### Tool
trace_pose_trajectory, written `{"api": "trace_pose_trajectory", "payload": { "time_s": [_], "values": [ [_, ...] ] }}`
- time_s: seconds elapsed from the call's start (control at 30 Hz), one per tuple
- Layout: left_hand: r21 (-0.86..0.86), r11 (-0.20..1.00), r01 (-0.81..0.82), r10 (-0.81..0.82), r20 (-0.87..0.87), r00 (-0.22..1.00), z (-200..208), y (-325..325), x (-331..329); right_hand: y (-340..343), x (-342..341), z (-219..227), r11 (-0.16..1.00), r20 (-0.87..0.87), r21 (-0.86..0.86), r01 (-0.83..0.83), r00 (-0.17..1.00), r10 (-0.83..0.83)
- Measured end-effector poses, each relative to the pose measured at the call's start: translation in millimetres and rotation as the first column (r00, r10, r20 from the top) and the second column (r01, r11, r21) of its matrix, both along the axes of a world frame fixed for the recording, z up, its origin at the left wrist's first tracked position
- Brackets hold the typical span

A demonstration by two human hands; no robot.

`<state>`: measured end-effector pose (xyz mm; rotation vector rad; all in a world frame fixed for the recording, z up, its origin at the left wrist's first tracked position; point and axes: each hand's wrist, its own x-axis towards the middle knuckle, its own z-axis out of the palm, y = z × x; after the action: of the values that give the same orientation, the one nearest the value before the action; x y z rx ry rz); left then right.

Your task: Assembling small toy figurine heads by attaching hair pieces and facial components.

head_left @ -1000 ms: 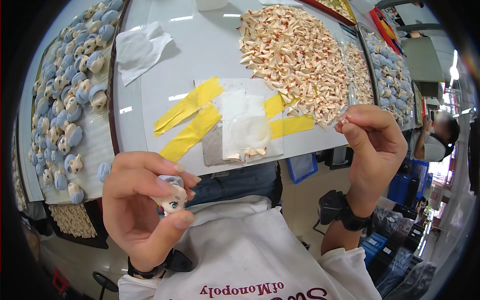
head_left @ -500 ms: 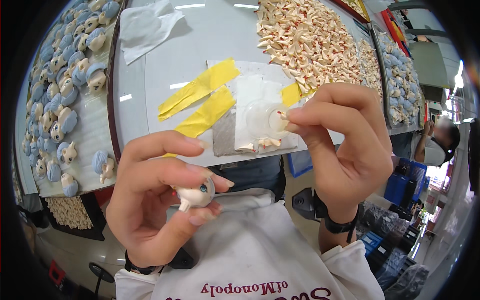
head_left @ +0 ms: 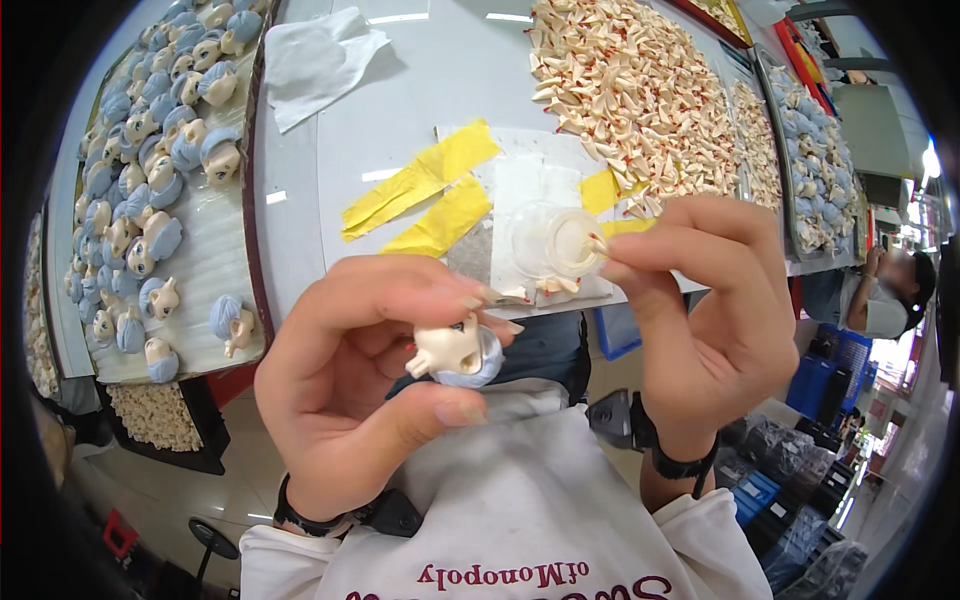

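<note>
My left hand [head_left: 335, 370] pinches a small doll head [head_left: 445, 348] between thumb and fingers, in front of my chest. The head has a cream face, light blue hair and a hole in its side, which now shows. At the right, my right hand [head_left: 715, 310] holds a tiny cream pointed piece [head_left: 598, 243] with a red tip between thumb and forefinger. That piece is at the rim of a small clear plastic dish [head_left: 552, 240]; whether it touches cannot be seen. A few similar pieces [head_left: 556, 286] lie just below the dish.
Yellow tape strips [head_left: 420, 180] lie on the white table [head_left: 350, 110]. A heap of cream pointed pieces [head_left: 640, 100] is behind my right hand. A tray [head_left: 205, 300] of doll heads stands at the left, a white cloth [head_left: 322, 65] beside it. Another person [head_left: 885, 300] is at far right.
My left hand has moved right and turned the doll head, so its side hole and blue hair show. My right hand still holds the pointed piece by the dish. The whole view has shifted slightly.
</note>
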<state>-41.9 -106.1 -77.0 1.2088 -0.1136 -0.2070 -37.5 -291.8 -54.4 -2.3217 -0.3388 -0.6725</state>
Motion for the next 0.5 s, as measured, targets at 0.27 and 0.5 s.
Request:
{"api": "trace_pose_trajectory", "payload": {
  "time_s": [0.27, 0.5],
  "values": [
    [-0.026, 1.0, 0.003, -0.004, -0.049, 0.999, 4.0, -9.8, -0.3, 15.7, -23.4, 16.9, 0.897, -0.26, 0.423, -0.131, 0.931, 0.258],
    [0.068, 0.998, 0.014, -0.021, 0.117, 0.993, -9.2, 3.4, -6.8, 16.8, -20.7, 14.0, 0.967, -0.14, 0.144, -0.211, 0.963, 0.232]
  ]
}}
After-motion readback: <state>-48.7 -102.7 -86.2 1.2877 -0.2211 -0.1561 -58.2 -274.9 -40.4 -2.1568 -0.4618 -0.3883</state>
